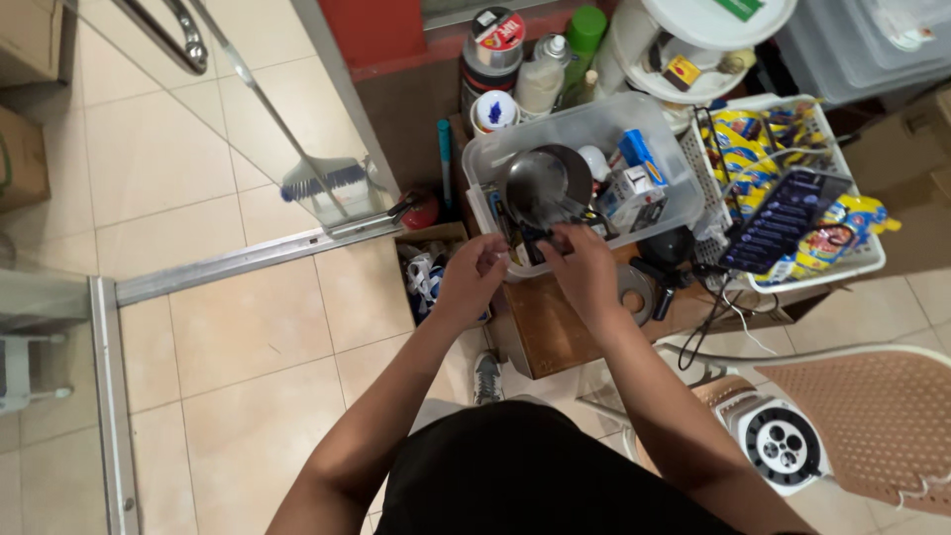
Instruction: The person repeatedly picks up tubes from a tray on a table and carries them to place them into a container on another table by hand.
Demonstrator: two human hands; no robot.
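Both forearms outstretched, left hand (474,275) and right hand (584,269) at clear bin (575,129) rim

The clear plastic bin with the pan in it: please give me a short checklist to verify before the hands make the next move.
1. Both hands at the bin: ok. The left hand and the right hand are at the front rim of the clear plastic bin.
2. What the fingers pinch: cannot tell; something small and dark, too small to identify.
3. Bin support: ok, it rests on the wooden box.
4. Room inside the bin: not ok; the pan and small cartons crowd it.
5. Cables near the right arm: not ok; the loose black cables hang close by.
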